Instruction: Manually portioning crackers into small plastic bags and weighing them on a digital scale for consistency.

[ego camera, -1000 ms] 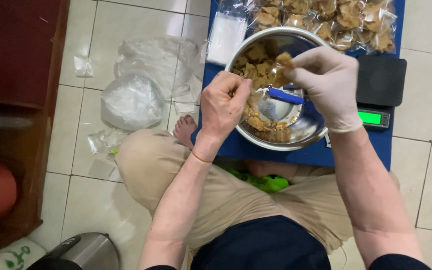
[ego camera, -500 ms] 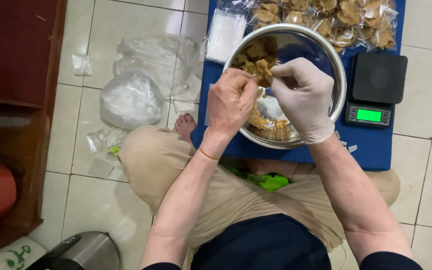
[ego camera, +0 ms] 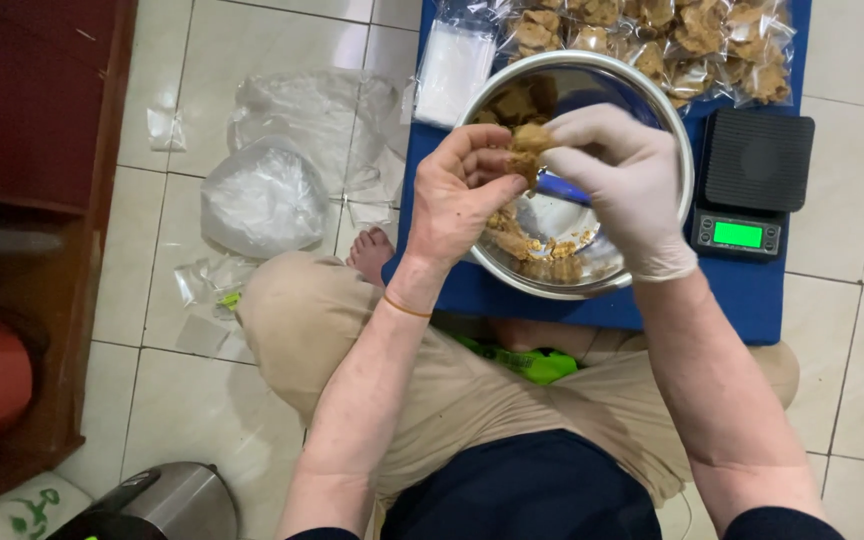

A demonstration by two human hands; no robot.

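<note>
Pinching a brown crumbly lump of fried snack (ego camera: 530,148) between both hands over the round steel mixing bowl (ego camera: 674,130), which is the landmark here. The step in hand looks like portioning: a piece lifted out and shaped or split before bagging.

Left of the bowl, on white floor tiles, a crumpled clear plastic bag of white stuff (ego camera: 264,200) lies beside loose empty clear sachets (ego camera: 202,280). Just left of the bowl's far rim sits a flat stack of small clear bags (ego camera: 452,70) on the blue mat (ego camera: 752,310).

The bare left hand (ego camera: 457,195), with a thin orange band at the wrist, curls its fingertips onto the lump's left side. The white-gloved right hand (ego camera: 622,185) closes thumb and fingers on its right side. Both hands hover above the bowl, which holds more brown pieces and a blue-handled scoop (ego camera: 562,187).

Beyond the bowl, a row of filled clear packets of brown snack (ego camera: 672,35). Right of the bowl, a black digital scale with a green lit display (ego camera: 752,185); digits unreadable.

Next move likely calls for a firm hold, so no crumbs drop outside the bowl.
</note>
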